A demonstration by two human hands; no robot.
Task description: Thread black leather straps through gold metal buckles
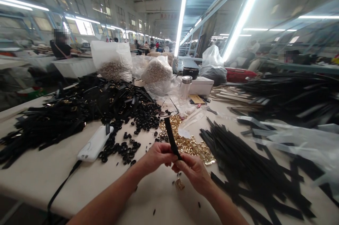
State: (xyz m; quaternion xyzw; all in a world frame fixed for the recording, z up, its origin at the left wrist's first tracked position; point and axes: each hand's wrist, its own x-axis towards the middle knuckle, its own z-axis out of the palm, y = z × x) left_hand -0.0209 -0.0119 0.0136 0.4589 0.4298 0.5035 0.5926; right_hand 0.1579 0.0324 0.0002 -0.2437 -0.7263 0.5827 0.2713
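Above worktable (39, 179), left hand (156, 158) and right hand (194, 173) pinch black strap (171, 136) upright.

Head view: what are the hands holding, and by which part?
A black strap, pinched at its lower end by the left hand and the right hand; its upper length sticks up free.

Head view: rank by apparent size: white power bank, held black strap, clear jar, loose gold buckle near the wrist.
1. white power bank
2. black strap and clear jar: about alike, and the jar stands farther off, so unranked
3. gold buckle
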